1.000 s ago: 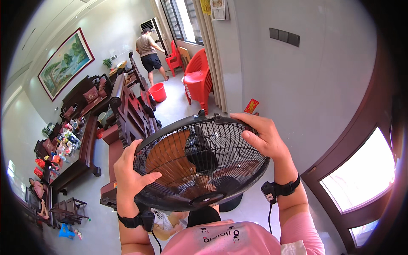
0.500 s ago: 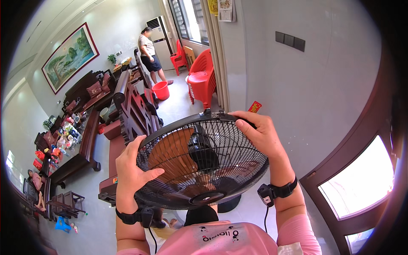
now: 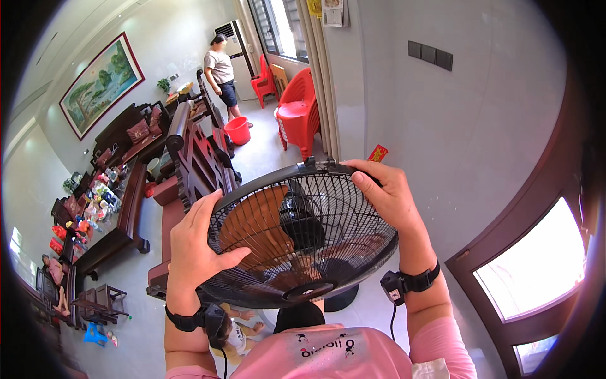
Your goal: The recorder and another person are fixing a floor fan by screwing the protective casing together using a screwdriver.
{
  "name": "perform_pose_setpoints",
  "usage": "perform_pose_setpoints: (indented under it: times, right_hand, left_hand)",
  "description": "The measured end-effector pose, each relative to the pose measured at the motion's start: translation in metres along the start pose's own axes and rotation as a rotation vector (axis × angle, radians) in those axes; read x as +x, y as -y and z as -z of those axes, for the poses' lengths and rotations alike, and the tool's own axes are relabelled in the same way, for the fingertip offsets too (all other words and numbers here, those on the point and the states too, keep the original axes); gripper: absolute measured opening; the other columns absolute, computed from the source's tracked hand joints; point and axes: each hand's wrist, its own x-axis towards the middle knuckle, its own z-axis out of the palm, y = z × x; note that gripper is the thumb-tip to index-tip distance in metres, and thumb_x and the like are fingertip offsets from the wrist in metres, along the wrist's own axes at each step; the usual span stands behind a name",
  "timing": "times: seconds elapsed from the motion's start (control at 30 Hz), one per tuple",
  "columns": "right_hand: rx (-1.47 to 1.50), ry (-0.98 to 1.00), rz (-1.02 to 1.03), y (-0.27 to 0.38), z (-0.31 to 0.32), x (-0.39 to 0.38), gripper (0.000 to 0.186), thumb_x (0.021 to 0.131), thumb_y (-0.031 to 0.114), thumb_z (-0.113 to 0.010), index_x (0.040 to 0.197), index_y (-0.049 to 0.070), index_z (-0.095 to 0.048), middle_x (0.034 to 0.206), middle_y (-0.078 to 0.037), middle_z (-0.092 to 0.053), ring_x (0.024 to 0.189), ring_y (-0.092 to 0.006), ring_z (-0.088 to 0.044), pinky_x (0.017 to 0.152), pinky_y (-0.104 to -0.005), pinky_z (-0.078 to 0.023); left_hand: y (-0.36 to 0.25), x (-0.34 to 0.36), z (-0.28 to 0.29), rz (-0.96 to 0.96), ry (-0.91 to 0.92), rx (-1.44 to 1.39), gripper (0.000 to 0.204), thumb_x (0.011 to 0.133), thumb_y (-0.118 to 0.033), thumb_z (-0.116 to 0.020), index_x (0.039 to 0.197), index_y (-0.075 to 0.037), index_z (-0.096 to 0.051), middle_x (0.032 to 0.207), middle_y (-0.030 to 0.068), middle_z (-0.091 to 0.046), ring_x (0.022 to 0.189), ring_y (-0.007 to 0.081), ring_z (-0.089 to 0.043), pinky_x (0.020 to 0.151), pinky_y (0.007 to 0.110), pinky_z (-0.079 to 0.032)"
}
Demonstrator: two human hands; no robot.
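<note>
A black fan cage (image 3: 353,252) is tilted in front of my chest, its wire grille bulging toward me. Brownish blades and a dark motor show through the wires. My left hand (image 3: 194,246) grips the left side of the rim, fingers along its outside and thumb over the grille. At the upper right, my right hand (image 3: 390,194) holds the rim with its thumb on the near side. A clip sits on the top of the rim, left of my right fingertips. Behind the cage is a round dark base (image 3: 341,302) on the floor, partly hidden.
Beyond the cage stands a carved dark wooden bench (image 3: 196,148). Stacked red plastic chairs (image 3: 298,114) and a red bucket (image 3: 238,131) are further off, near a standing person (image 3: 219,69). A small child (image 3: 238,338) is low by my left forearm. A door (image 3: 486,252) is at right.
My left hand has shifted slightly up along the rim. The cage has risen a little. The standing person has moved slightly, and more of the child shows below my left arm.
</note>
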Motion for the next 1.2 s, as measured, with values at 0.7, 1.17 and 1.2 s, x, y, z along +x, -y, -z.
perform_pose_setpoints:
  times: [0.7,1.17,1.2]
  right_hand:
    - [-0.198,0.090,0.183,0.009,0.007,0.002,0.032,0.102,0.017,-0.059,0.131,0.004,-0.067,0.119,-0.014,-0.074,0.110,-0.0278,-0.071,0.095,-0.0358,-0.053]
    - [-0.290,-0.012,0.366,0.001,-0.001,0.000,0.035,0.100,0.034,-0.060,0.131,0.019,-0.069,0.112,-0.007,-0.073,0.092,-0.0313,-0.070,0.076,-0.0423,-0.054]
    - [-0.285,-0.013,0.372,-0.001,-0.002,-0.001,0.035,0.100,0.035,-0.060,0.130,0.019,-0.070,0.110,-0.007,-0.074,0.091,-0.0311,-0.070,0.075,-0.0421,-0.054]
  left_hand:
    - [-0.052,0.075,-0.016,-0.311,0.158,0.168,0.090,0.074,-0.056,-0.083,0.138,0.000,-0.053,0.127,0.0186,-0.066,0.112,0.0386,-0.066,0.092,0.044,-0.054]
    - [-0.052,0.077,-0.014,-0.233,0.180,0.091,0.092,0.069,-0.060,-0.085,0.136,-0.003,-0.059,0.126,0.0167,-0.068,0.113,0.0366,-0.068,0.095,0.042,-0.055]
    - [-0.054,0.078,-0.013,-0.238,0.182,0.097,0.093,0.069,-0.062,-0.085,0.135,-0.002,-0.059,0.125,0.0181,-0.069,0.112,0.0376,-0.069,0.095,0.042,-0.055]
